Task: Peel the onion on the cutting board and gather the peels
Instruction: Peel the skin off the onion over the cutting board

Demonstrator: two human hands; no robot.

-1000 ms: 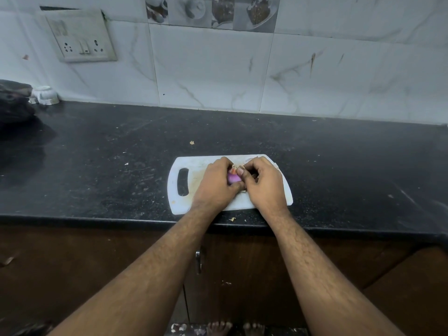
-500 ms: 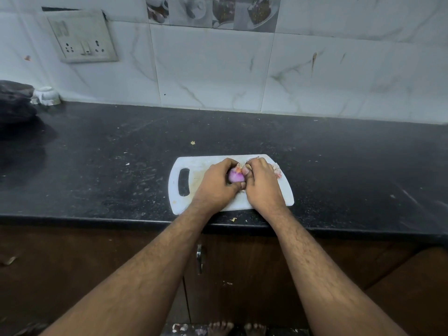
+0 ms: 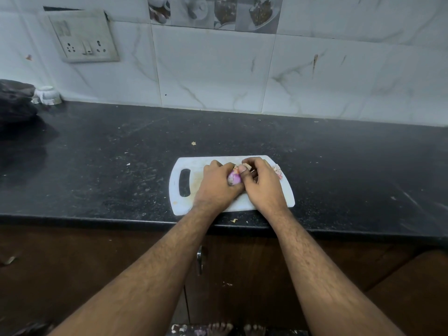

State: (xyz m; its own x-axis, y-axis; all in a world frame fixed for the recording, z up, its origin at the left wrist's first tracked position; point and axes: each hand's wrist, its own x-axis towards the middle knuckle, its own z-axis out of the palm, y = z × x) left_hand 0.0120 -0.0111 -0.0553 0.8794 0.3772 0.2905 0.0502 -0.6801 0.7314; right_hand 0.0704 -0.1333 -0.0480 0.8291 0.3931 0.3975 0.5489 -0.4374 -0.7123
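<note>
Onion (image 3: 233, 178) | clasped between both hands | over cutting board (image 3: 191, 166)

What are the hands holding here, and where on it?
The onion, over the cutting board. The left hand wraps its left side and underside; the right hand pinches at its top, thumb against the purple surface.
</note>
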